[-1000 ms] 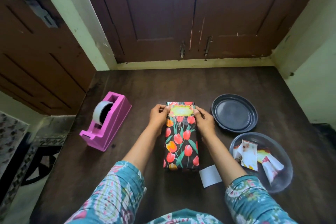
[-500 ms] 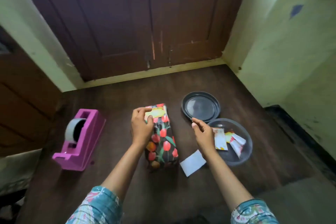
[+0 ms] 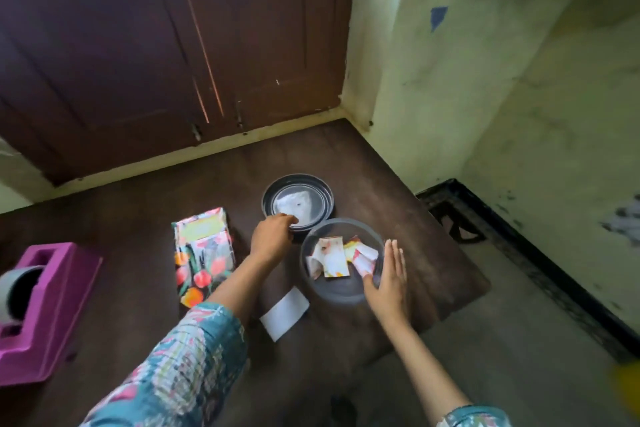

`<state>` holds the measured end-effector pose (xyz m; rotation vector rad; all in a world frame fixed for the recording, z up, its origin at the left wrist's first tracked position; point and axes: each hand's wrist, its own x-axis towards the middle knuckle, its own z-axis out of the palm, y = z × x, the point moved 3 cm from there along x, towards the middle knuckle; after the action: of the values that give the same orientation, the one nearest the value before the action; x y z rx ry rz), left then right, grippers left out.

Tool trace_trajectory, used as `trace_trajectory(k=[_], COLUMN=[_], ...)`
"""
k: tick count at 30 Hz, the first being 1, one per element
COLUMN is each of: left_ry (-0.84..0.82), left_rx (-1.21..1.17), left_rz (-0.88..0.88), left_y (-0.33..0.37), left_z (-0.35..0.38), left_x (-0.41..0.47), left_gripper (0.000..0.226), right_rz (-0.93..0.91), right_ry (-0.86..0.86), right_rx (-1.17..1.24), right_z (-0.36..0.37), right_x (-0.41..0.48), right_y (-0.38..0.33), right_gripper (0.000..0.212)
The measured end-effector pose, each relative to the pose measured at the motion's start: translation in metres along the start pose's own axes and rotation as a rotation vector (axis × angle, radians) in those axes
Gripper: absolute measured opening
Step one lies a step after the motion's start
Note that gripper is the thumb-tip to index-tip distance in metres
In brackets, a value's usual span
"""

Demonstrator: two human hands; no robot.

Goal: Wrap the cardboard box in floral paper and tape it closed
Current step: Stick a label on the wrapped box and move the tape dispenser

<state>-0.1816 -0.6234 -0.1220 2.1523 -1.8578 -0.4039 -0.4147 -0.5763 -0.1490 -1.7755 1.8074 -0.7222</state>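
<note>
The wrapped box [image 3: 204,253] lies flat on the table [image 3: 398,204], just to the left of the left hand [image 3: 273,236] and touched by neither hand. Its floral paper [image 3: 194,295] looks thin and glossy, so it is probably slick under the fingers and easy to crease or tear at the corners. The box under it should be light and stiff enough to take a firm squeeze. The best hold is likely across the two long sides, with the thumb kept clear of the folded end flap.

The left hand reaches past the box to the dark round lid [image 3: 298,201], its fingers bent down over the near rim. Blur hides whether they actually pinch it. The right hand [image 3: 388,277] is flat with straight fingers, laid against the right wall of the clear bowl [image 3: 341,295] and holding nothing. Paper scraps [image 3: 332,256] lie in the bowl just left of that palm, and a white slip [image 3: 284,314] lies on the table between the forearms.

The left forearm covers the box's near right corner, so no taped seams can be seen. The tape dispenser [image 3: 41,308], far left of both hands, is cut off by the frame edge.
</note>
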Motion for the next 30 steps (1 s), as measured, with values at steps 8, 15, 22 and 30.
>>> trace_trajectory(k=[8, 15, 22, 30], left_ry=[0.018, 0.311, 0.334, 0.509], left_rx=[0.176, -0.503, -1.130, -1.269], left_rz=[-0.131, -0.065, -0.527, -0.655], left_y=[0.004, 0.014, -0.005, -0.022], left_z=[0.021, -0.045, -0.045, -0.039], left_x=[0.012, 0.006, -0.015, -0.021], left_gripper=[0.016, 0.012, 0.028, 0.027], right_rz=[-0.010, -0.026, 0.005, 0.067], right_ry=[-0.059, -0.044, -0.066, -0.098], right_rx=[-0.020, 0.049, 0.139, 0.178], right_z=[0.007, 0.005, 0.000, 0.004], right_x=[-0.001, 0.000, 0.001, 0.004], right_y=[0.026, 0.026, 0.025, 0.029], right_gripper=[0.083, 0.082, 0.091, 0.072])
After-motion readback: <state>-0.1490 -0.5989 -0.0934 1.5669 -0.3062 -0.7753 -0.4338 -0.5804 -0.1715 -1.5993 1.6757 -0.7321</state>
